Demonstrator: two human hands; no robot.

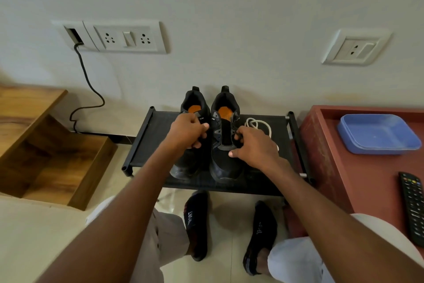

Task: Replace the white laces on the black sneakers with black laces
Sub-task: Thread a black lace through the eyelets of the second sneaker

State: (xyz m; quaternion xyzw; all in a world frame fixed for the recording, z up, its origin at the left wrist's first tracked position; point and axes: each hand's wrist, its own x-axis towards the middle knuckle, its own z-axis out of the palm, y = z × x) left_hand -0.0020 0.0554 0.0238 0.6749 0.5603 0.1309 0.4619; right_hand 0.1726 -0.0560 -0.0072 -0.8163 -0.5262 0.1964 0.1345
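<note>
Left hand (pixel 188 130) fingers curled on left sneaker (pixel 190 158); right hand (pixel 253 146) apparently pinching right sneaker (pixel 223 163) eyelet edge.

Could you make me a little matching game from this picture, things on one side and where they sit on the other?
Things:
1. white lace
2. blue tray
3. remote control
4. black sneakers

Places:
A. near front edge of the red table
B. middle of the black rack
C. rack, right of the sneakers
D. back of the red table

Pairs: 1-C, 2-D, 3-A, 4-B
</note>
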